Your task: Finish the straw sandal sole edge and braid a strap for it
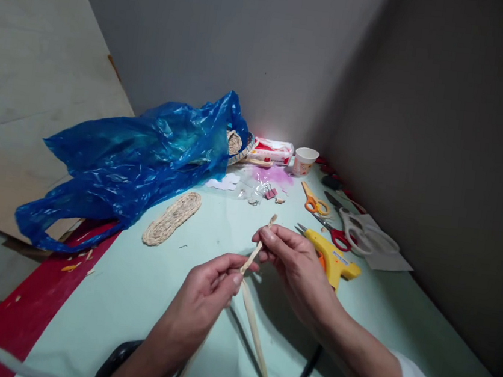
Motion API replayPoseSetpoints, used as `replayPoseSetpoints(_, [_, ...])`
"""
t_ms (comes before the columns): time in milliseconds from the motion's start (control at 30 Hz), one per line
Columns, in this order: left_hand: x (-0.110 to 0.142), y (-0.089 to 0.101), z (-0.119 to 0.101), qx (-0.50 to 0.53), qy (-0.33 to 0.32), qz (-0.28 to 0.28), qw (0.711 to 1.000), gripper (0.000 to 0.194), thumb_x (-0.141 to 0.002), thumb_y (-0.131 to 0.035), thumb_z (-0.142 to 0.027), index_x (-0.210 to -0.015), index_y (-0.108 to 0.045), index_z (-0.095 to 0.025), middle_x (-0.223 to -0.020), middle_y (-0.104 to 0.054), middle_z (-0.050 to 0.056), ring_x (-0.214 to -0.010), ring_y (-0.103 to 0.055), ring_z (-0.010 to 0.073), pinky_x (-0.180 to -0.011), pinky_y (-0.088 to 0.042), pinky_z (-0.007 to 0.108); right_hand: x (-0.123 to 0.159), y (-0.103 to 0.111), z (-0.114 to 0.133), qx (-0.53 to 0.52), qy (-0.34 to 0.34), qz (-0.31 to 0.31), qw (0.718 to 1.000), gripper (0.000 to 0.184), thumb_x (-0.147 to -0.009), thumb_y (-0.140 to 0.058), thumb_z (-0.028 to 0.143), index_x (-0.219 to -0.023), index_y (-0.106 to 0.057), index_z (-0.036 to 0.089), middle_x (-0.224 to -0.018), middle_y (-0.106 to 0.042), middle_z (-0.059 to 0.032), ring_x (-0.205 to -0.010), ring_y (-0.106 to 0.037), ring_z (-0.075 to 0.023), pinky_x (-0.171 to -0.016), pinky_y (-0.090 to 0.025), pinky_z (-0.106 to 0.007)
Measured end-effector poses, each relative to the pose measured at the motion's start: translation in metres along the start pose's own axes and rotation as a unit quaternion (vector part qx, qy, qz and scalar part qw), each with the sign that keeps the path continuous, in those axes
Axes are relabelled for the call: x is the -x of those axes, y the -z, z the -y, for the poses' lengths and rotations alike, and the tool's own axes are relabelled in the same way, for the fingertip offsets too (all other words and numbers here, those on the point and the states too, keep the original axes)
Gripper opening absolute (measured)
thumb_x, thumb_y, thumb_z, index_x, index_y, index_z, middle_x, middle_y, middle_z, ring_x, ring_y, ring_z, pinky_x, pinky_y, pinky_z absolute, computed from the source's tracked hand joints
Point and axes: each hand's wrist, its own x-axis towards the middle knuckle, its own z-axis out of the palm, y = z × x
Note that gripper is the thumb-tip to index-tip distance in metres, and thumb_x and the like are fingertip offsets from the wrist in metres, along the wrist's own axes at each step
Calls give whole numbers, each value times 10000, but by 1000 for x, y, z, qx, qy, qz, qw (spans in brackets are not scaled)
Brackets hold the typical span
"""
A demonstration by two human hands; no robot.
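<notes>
Between my two hands runs a short braided straw strip (pixel 251 257), pale and thin. My left hand (pixel 211 284) pinches its lower end between thumb and forefinger. Higher up, my right hand (pixel 293 261) is closed on the same strip near its tip, which pokes out above the fingers. A flat loose strand (pixel 254 333) hangs from the left hand toward the near edge of the view. To the left lies an oval woven straw sole (pixel 172 219). Just beyond my right hand rests a yellow glue gun (pixel 337 259), partly hidden by that hand.
A blue plastic bag (pixel 147 146) covers the far left, with a coiled straw piece (pixel 233 143) at its mouth. A paper cup (pixel 305 161) stands by the wall. Orange scissors (pixel 314 200), red-handled scissors (pixel 339 238) and white-handled scissors (pixel 355 232) lie right.
</notes>
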Motion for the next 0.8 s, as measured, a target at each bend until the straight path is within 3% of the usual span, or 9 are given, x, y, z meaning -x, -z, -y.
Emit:
replayPoseSetpoints(100, [-1,2,2,36,14,-22,999,242,-897,-583,-347,-1067,-644,-186,-756,-535,-10,-638,-431,105,-583,-345,201,3,-1,5,12,-29,80,996,269,-907,-628,423,-912,-615,153,-790,-581,-12,-750,-528,-134,-731,-402,-258])
replayPoseSetpoints(233, [0,2,3,73,-22,-47,996,232,-897,-584,-315,-1111,-534,-240,-753,-542,-46,-639,-490,98,-590,-368,200,7,-6,7,85,-63,161,981,332,-815,-743,424,-895,-582,144,-806,-596,-10,-759,-539,-133,-707,-398,-245])
replayPoseSetpoints(433, [2,-2,2,42,-51,-47,997,195,-901,-547,-311,-1038,-425,-244,-689,-522,-73,-610,-555,127,-613,-422,253,10,-12,1,51,-74,193,977,399,-803,-735,486,-855,-505,164,-808,-552,9,-727,-568,-124,-713,-447,-256])
replayPoseSetpoints(567, [2,-3,3,4,-57,-48,997,139,-930,-495,-311,-1002,-392,-252,-721,-527,-65,-640,-567,139,-667,-438,288,12,-11,-4,52,-86,195,976,356,-886,-632,494,-918,-467,181,-775,-487,31,-611,-501,-87,-588,-428,-222])
replayPoseSetpoints(667, [3,-1,4,-48,-52,-74,995,135,-935,-493,-332,-991,-402,-250,-736,-516,-57,-686,-522,140,-675,-402,275,13,-9,-5,128,-44,173,976,268,-947,-551,440,-913,-484,183,-757,-474,30,-617,-436,-90,-553,-382,-206])
replayPoseSetpoints(800, [2,0,3,-78,-55,-86,992,132,-938,-480,-336,-1003,-403,-251,-736,-501,-56,-707,-488,145,-686,-378,275,13,-8,-3,269,44,143,951,198,-977,-509,346,-875,-523,177,-795,-564,2,-713,-492,-126,-650,-383,-241])
